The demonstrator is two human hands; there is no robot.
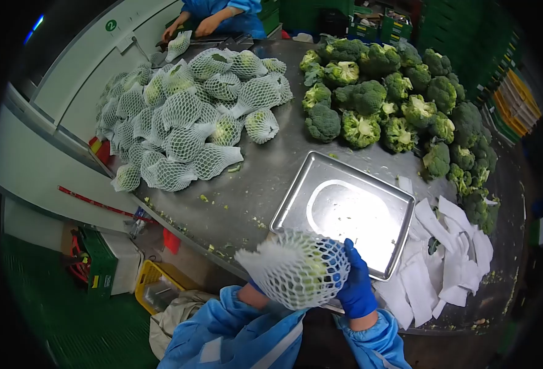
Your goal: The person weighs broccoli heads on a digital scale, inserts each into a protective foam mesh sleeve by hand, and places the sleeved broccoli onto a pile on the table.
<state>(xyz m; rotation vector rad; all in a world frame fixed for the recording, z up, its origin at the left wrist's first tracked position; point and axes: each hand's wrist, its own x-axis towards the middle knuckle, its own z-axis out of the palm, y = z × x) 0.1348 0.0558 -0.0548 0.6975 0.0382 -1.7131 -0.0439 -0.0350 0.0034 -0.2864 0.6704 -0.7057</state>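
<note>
A broccoli head in a white foam net (pixel 299 270) is held between my two hands, low in the middle. My right hand (pixel 357 286), in a blue glove, closes on its right side, thumb up. Most of my left hand (pixel 255 285) is hidden behind the net; only a bit of blue glove shows beside the wrist. Blue also shows through the mesh on the right. The net's loose, bunched end points left. Just beyond lies a shiny metal tray (pixel 356 215) with green scraps on it. Flat white foam nets (pixel 428 264) are heaped right of my right hand.
Netted broccoli heads (pixel 182 111) are piled at the table's back left. Bare broccoli heads (pixel 370 95) cover the back right. Green crumbs dot the metal table (pixel 234 203). Across it, another person's hands (pixel 207 24) work. A yellow crate (pixel 154 283) stands on the floor, lower left.
</note>
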